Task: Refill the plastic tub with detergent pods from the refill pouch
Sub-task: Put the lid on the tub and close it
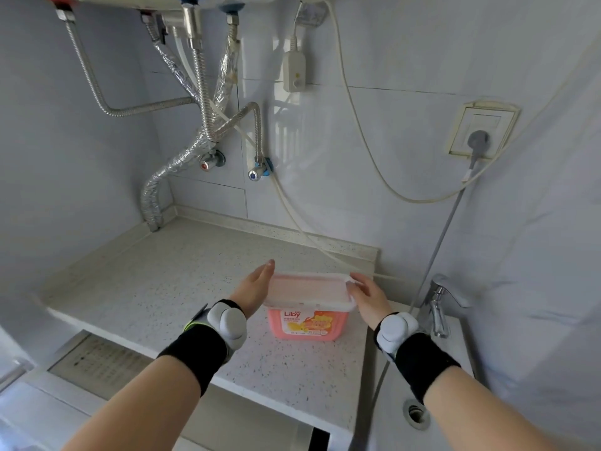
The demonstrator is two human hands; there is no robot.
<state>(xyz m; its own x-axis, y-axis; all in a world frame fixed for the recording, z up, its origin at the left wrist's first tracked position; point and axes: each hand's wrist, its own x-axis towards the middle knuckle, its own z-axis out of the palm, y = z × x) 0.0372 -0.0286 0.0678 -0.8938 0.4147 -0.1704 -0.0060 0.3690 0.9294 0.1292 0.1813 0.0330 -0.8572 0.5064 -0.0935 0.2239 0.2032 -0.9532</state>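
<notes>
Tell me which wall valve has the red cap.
The left valve, at the end of the foil-wrapped pipe. The other valve, to its right on the bare braided hose, has a blue cap.

Pink tub (pixel 308 320) (lid seemingly on) upright on countertop (pixel 169 281).

A single wide-angle view looks from the person's head forward and down over a speckled countertop (pixel 182 288) set in a tiled corner. Both forearms reach into the frame from the bottom edge, the left hand (pixel 252 289) and right hand (pixel 369 296) near the centre at either side of a pink plastic tub (pixel 309 320). The lens bends the walls outward; pipes under a water heater (pixel 162 0) fill the top, and a sink (pixel 422 402) sits lower right.
</notes>
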